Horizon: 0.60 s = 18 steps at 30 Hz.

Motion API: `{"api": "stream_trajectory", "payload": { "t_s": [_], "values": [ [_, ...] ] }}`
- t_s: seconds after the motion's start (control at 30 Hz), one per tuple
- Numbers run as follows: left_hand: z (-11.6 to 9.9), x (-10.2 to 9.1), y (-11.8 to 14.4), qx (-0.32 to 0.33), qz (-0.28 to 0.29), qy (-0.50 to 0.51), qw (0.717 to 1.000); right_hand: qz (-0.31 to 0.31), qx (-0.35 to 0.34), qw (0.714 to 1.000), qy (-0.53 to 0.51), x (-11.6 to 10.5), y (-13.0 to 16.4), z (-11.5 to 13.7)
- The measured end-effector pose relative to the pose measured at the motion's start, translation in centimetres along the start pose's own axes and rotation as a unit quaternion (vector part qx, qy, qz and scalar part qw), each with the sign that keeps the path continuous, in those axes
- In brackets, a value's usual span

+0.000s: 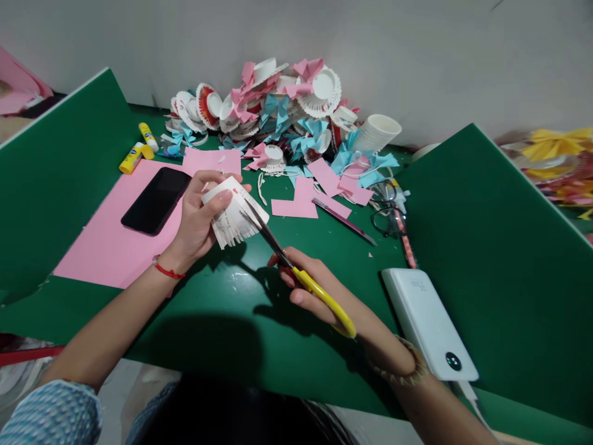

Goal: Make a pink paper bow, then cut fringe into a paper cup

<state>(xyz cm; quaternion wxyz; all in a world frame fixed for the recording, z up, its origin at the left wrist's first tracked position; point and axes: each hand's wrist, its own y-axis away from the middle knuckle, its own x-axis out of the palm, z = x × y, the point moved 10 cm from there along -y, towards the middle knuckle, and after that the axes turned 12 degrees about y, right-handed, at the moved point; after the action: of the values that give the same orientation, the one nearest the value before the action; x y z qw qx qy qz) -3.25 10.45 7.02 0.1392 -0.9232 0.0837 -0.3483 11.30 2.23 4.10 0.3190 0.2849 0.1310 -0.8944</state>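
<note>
My left hand (pixel 199 219) grips a white paper cup (pixel 234 213) on its side, its wall cut into a fringe of strips. My right hand (pixel 319 290) holds yellow-handled scissors (pixel 296 272); the blades reach up and left into the cup's cut edge. Both hands hover over the green table (pixel 259 346). A red string circles my left wrist and a beaded bracelet my right.
A black phone (pixel 156 199) lies on a pink sheet (pixel 115 241) at left, with glue sticks (pixel 138 150) behind. A heap of paper-cup flowers (pixel 273 111) and a white cup stack (pixel 377 133) sit at the back. Glasses (pixel 389 219), a craft knife (pixel 343 220) and a white power bank (pixel 428 321) lie right.
</note>
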Motion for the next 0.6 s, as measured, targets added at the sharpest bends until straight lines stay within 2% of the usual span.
{"api": "stream_trajectory", "payload": {
  "t_s": [0.23,0.6],
  "values": [
    [-0.18,-0.03,-0.01,0.003,-0.004,-0.024,1.0,0.002,0.004,1.0,-0.01,0.02,0.03,-0.05],
    [-0.02,0.06,0.02,-0.004,-0.004,-0.002,1.0,0.002,0.008,1.0,-0.005,0.03,0.02,-0.08]
  ]
}}
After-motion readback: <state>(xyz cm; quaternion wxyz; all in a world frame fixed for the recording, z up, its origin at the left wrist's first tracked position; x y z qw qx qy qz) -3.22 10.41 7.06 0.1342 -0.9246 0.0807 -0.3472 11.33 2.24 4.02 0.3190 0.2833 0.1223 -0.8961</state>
